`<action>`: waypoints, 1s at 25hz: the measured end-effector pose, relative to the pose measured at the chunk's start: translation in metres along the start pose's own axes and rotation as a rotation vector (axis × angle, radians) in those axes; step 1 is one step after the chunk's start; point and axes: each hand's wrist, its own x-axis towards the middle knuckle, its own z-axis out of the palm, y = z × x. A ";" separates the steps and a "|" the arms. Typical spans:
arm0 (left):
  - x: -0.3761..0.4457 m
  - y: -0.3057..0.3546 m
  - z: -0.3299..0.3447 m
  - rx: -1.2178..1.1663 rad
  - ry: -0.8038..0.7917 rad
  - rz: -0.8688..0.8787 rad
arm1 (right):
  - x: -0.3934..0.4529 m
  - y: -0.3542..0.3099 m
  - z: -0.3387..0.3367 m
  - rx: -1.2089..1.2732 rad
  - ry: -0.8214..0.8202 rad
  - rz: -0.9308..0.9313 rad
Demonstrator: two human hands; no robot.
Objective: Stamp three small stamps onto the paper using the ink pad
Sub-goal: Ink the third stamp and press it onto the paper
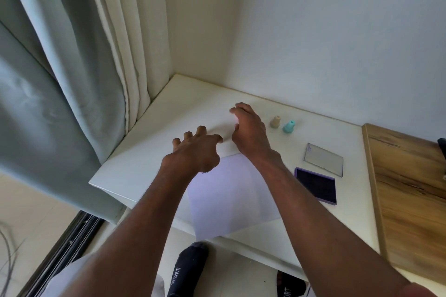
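The white counter (144, 164) carried the paper (231, 195) overhanging its near edge and the uncovered ink pad (316, 185) beside it. Your left hand (195, 149) pressed spread fingers; your right hand (248, 130), curled, hid any grasp. Beige stamp (275, 121) and teal stamp (289, 126) stood rearward. Socks (188, 270) read "ORT".

white table (149, 166) and plain white paper (231, 190). beige stamp (275, 122) beside a teal stamp (289, 126). dark purple ink pad (316, 185) in a lilac frame; clear lid (323, 159). grey-green curtain (48, 103), cream curtain (125, 43). wood-grain brown board (410, 190). black socks (188, 270) with white lettering.
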 end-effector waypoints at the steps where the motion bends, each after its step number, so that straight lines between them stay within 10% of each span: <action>1: -0.001 0.001 0.000 0.004 -0.006 -0.005 | 0.000 0.002 0.001 -0.005 0.062 -0.008; 6: -0.002 0.009 -0.008 -0.100 0.132 -0.009 | -0.003 0.009 -0.012 0.133 0.158 0.053; 12: -0.006 0.046 -0.025 -0.732 0.275 0.103 | -0.033 0.006 -0.076 0.988 -0.035 0.494; 25: -0.025 0.134 0.004 -0.927 0.062 0.331 | -0.111 0.051 -0.137 1.215 0.110 0.751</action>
